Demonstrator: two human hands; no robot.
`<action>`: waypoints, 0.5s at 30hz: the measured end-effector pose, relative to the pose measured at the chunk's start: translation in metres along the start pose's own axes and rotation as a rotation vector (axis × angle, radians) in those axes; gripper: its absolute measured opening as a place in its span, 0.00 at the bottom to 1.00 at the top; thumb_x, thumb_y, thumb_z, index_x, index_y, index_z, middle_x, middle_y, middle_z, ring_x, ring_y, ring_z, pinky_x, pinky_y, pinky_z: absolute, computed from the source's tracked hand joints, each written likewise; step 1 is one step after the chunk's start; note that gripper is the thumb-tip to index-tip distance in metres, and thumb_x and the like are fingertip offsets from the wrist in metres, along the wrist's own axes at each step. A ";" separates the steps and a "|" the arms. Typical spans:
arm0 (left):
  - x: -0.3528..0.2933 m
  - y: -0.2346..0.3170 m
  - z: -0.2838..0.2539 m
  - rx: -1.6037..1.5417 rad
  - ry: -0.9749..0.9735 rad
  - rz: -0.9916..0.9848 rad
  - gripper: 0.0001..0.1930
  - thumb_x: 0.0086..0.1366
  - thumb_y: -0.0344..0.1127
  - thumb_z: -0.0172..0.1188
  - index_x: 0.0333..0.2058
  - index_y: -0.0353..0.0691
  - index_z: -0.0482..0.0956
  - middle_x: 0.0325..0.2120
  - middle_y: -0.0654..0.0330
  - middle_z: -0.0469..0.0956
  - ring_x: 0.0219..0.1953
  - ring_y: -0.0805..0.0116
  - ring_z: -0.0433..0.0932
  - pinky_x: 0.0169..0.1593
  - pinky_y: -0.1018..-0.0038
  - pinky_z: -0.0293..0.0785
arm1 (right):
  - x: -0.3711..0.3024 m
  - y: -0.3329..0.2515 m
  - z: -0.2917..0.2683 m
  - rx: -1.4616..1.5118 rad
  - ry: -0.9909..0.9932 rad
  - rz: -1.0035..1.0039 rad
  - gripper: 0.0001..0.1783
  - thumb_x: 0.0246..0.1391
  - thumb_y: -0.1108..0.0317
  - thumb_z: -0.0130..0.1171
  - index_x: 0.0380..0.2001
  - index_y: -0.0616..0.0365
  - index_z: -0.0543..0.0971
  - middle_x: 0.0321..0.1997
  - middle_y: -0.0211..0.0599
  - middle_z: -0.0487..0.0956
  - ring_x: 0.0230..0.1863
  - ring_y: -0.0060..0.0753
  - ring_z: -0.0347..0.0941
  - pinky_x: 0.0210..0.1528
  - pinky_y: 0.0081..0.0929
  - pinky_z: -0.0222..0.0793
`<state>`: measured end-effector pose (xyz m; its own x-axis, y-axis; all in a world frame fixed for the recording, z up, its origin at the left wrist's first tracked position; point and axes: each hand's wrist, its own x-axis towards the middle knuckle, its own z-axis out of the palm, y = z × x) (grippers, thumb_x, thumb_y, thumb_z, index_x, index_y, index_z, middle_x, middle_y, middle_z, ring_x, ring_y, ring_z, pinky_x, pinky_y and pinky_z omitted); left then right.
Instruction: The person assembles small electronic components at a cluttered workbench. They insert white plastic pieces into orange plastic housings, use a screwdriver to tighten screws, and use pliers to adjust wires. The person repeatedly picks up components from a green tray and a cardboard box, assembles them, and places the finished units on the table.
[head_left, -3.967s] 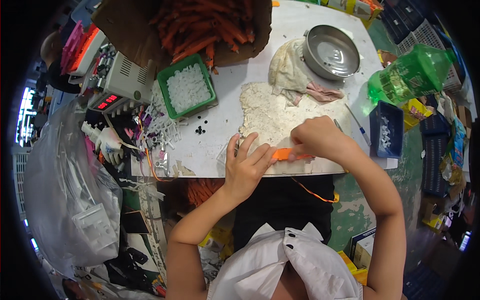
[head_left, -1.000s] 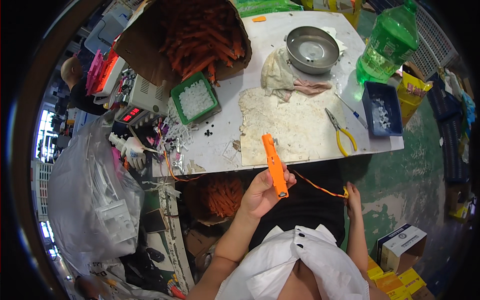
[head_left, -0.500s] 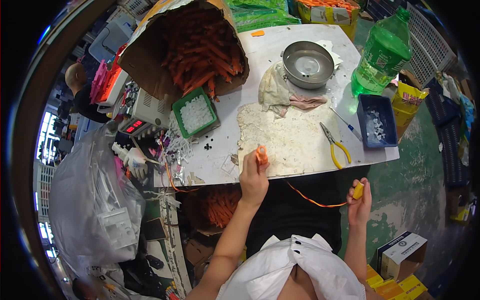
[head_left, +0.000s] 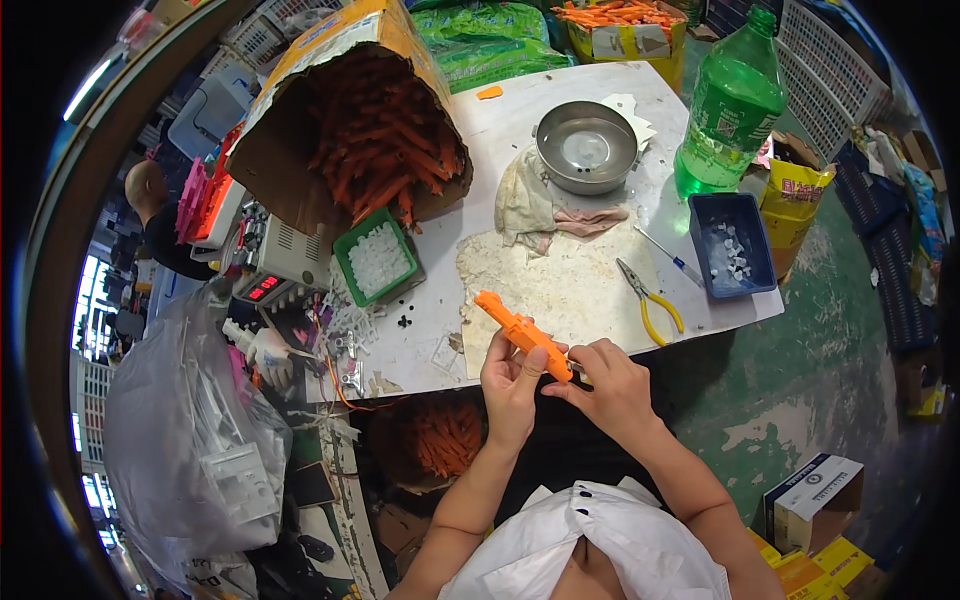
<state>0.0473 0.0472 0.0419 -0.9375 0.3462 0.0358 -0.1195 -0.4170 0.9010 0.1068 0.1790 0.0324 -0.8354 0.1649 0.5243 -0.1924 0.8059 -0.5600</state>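
Observation:
A long, narrow orange plastic part (head_left: 525, 338) is closed in my left hand (head_left: 512, 385), tilted above the table's front edge with its far end over the worn mat. My right hand (head_left: 608, 385) meets the part's near end, fingers pinched together. Between those fingers a sliver of the small yellow piece (head_left: 586, 379) shows; the rest is hidden. Right of the hands, yellow-handled pliers (head_left: 652, 305) and a screwdriver (head_left: 672, 256) lie on the table.
A cardboard box (head_left: 290, 170) full of orange parts lies tipped at the back left. Nearby stand a green tray (head_left: 382, 287) of white pieces and a power unit (head_left: 287, 262). A metal bowl (head_left: 587, 180), green bottle (head_left: 725, 110) and blue bin (head_left: 742, 282) occupy the right side.
My right hand has come in from the far right to the orange part, bringing the yellow piece. The orange part, earlier seen end-on, now shows its long side. The view has shifted slightly.

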 end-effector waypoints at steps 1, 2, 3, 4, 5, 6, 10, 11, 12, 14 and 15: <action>0.002 -0.001 0.001 0.010 0.005 0.007 0.20 0.67 0.30 0.57 0.53 0.30 0.62 0.39 0.52 0.77 0.43 0.65 0.80 0.47 0.73 0.76 | 0.002 0.002 0.003 -0.013 0.011 -0.018 0.25 0.40 0.47 0.70 0.34 0.53 0.76 0.26 0.30 0.71 0.25 0.30 0.73 0.21 0.24 0.67; 0.004 -0.003 0.003 0.020 0.009 0.014 0.19 0.67 0.30 0.57 0.52 0.31 0.62 0.39 0.53 0.78 0.43 0.66 0.80 0.46 0.74 0.76 | 0.003 0.003 0.005 -0.019 0.031 -0.024 0.24 0.40 0.48 0.70 0.33 0.53 0.76 0.25 0.30 0.71 0.24 0.30 0.73 0.20 0.24 0.67; 0.005 -0.004 0.004 0.027 0.014 0.022 0.19 0.67 0.30 0.57 0.52 0.31 0.63 0.38 0.53 0.78 0.43 0.67 0.80 0.46 0.75 0.76 | 0.004 0.005 0.007 -0.026 0.051 -0.032 0.23 0.41 0.48 0.70 0.32 0.53 0.76 0.25 0.30 0.71 0.22 0.30 0.73 0.20 0.25 0.67; 0.007 -0.006 0.005 0.029 0.023 0.021 0.18 0.67 0.30 0.57 0.52 0.31 0.63 0.37 0.53 0.78 0.43 0.68 0.80 0.45 0.76 0.76 | 0.005 0.006 0.008 -0.034 0.071 -0.040 0.22 0.41 0.49 0.70 0.31 0.53 0.76 0.24 0.30 0.71 0.21 0.30 0.72 0.20 0.25 0.66; 0.008 -0.008 0.006 0.030 0.031 0.020 0.18 0.67 0.31 0.57 0.51 0.32 0.63 0.37 0.53 0.79 0.42 0.68 0.80 0.45 0.77 0.76 | 0.006 0.008 0.009 -0.035 0.070 -0.040 0.21 0.41 0.51 0.70 0.31 0.53 0.77 0.24 0.30 0.71 0.20 0.30 0.72 0.20 0.25 0.66; 0.011 -0.010 0.008 0.029 0.032 0.022 0.18 0.67 0.31 0.57 0.51 0.32 0.63 0.36 0.53 0.79 0.42 0.69 0.80 0.45 0.77 0.76 | 0.007 0.010 0.009 -0.041 0.074 -0.043 0.19 0.42 0.52 0.70 0.30 0.53 0.77 0.23 0.29 0.71 0.20 0.30 0.72 0.20 0.25 0.66; 0.019 -0.019 0.006 0.082 0.024 -0.054 0.25 0.66 0.34 0.59 0.56 0.31 0.61 0.41 0.55 0.74 0.44 0.64 0.79 0.48 0.72 0.75 | 0.010 0.021 0.010 -0.056 0.090 -0.075 0.16 0.42 0.58 0.70 0.28 0.54 0.77 0.21 0.31 0.72 0.18 0.32 0.72 0.20 0.26 0.66; 0.023 -0.022 0.006 0.179 0.026 0.033 0.27 0.66 0.35 0.59 0.58 0.32 0.60 0.44 0.55 0.72 0.47 0.64 0.77 0.49 0.72 0.74 | 0.016 0.027 0.009 -0.054 0.115 -0.074 0.15 0.42 0.59 0.70 0.28 0.54 0.77 0.21 0.31 0.73 0.18 0.33 0.72 0.20 0.27 0.66; 0.026 -0.024 0.007 0.274 0.031 0.117 0.29 0.66 0.37 0.60 0.59 0.32 0.58 0.47 0.55 0.70 0.49 0.64 0.76 0.49 0.72 0.73 | 0.019 0.032 0.008 -0.051 0.137 -0.071 0.15 0.42 0.59 0.70 0.28 0.55 0.77 0.21 0.32 0.73 0.18 0.34 0.72 0.20 0.28 0.66; 0.034 -0.031 -0.003 0.486 0.015 0.275 0.36 0.65 0.42 0.61 0.64 0.34 0.53 0.55 0.54 0.62 0.56 0.63 0.69 0.54 0.71 0.67 | 0.031 0.044 0.002 -0.074 0.179 -0.020 0.14 0.43 0.60 0.70 0.26 0.55 0.77 0.21 0.34 0.75 0.18 0.36 0.72 0.21 0.31 0.66; 0.037 -0.034 -0.011 0.716 0.092 0.419 0.34 0.65 0.44 0.59 0.62 0.33 0.56 0.54 0.53 0.64 0.56 0.61 0.68 0.57 0.67 0.64 | 0.041 0.052 0.000 -0.091 0.227 0.004 0.14 0.44 0.60 0.70 0.26 0.55 0.78 0.21 0.34 0.75 0.18 0.37 0.72 0.21 0.31 0.66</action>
<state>0.0129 0.0648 0.0073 -0.8848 0.1983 0.4217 0.4526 0.1503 0.8789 0.0625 0.2277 0.0251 -0.6967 0.2840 0.6588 -0.1330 0.8512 -0.5077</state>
